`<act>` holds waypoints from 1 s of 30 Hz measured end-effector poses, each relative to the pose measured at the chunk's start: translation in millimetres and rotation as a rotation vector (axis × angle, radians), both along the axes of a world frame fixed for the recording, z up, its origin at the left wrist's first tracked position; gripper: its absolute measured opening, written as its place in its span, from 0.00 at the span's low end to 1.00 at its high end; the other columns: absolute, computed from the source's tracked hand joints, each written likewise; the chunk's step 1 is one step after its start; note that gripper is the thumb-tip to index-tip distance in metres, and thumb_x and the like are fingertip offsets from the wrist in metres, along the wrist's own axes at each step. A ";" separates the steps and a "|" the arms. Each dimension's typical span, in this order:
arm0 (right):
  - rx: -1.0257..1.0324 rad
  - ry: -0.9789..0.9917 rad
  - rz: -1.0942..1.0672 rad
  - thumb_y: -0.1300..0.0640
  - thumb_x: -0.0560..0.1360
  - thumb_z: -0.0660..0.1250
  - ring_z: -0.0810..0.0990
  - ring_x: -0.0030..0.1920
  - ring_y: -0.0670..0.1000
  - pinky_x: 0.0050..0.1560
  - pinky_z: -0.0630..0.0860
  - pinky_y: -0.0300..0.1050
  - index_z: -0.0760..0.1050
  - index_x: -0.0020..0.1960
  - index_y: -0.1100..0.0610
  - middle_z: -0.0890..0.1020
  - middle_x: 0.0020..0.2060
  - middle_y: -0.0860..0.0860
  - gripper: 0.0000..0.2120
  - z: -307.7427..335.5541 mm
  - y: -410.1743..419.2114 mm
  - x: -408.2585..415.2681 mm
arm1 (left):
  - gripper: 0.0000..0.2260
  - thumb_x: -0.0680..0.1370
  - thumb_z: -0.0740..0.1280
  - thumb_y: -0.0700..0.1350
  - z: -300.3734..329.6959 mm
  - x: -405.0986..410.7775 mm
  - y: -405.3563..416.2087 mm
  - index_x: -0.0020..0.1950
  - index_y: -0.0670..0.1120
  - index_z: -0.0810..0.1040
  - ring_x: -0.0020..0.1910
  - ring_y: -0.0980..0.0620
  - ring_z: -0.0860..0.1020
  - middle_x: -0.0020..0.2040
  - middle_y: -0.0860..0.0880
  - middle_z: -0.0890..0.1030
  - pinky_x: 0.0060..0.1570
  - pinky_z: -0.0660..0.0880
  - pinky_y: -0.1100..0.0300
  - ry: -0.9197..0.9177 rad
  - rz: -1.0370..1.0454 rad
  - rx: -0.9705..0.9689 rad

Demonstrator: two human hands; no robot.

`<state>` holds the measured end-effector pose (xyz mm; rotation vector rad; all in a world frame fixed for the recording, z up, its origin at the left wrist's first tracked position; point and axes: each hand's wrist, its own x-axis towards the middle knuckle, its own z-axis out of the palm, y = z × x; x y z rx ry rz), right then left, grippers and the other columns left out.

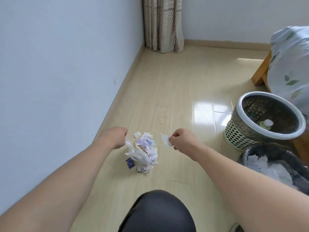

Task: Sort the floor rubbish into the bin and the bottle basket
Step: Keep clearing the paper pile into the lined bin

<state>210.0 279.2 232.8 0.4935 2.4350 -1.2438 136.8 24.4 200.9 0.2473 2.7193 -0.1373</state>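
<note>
Left hand: the left hand (117,137) is curled at the near-left edge of the paper pile (143,152), and seems to be pinching a white scrap at its fingertips, though the grip itself is turned away from me.
Right hand: the right hand (181,138) pinches a single white slip (165,139) between thumb and fingers, held just right of the pile.
Rubbish: torn paper and small printed wrappers lie heaped on the wooden floor (175,81), between the two hands, with a blue wrapper (130,162) at the near-left edge.
Bin: the bag-lined bin (275,164), already holding crumpled paper, stands near right, well apart from the pile.
Bottle basket: the perforated basket (264,118) with a pale rim stands just beyond the bin; something with a white cap lies inside.
Risk, wrong container: the two stand side by side, so a careless toss could land paper in the basket.
Risk, dropped bits: light scraps held in a loose pinch may flutter down on the way across.
Risk, leftovers: small pieces could scatter if the pile is grabbed roughly.
</note>
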 end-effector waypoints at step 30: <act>0.010 -0.223 -0.937 0.60 0.77 0.63 0.79 0.54 0.59 0.55 0.79 0.49 0.74 0.62 0.63 0.79 0.56 0.59 0.15 -77.3 377.6 159.7 | 0.04 0.81 0.57 0.45 -10.8 124.9 519.8 0.48 0.47 0.70 0.46 0.43 0.77 0.48 0.47 0.76 0.41 0.74 0.50 0.190 -0.895 0.279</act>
